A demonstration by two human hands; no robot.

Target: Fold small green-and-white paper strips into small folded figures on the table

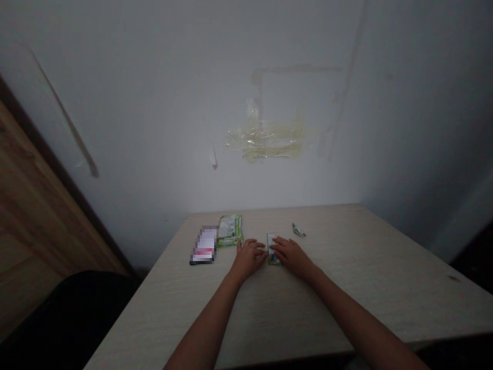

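Right hand (pixel 293 256), fingers slightly spread, rests on a small green-and-white packet (pixel 274 261) toward the table (pixel 346 257)'s back edge; left hand (pixel 248 258), fingers loosely bent, meets its left side

Matt, pale wood-look table (pixel 339 277); glossy tape (pixel 269 140).

On the table (pixel 327 308), the phone (pixel 205 245) lies near the left edge, towards the far left corner. Just to its right, reaching closer to the far edge, is the stack of packets (pixel 230 228). Right of that stack and a little nearer the front, the single packet (pixel 273 261) lies between the left hand (pixel 248 258) and the right hand (pixel 295 258), partly under the right fingers. Farther back and to its right sits the small packet (pixel 298 230). Behind the far edge stands the wall (pixel 154 103).
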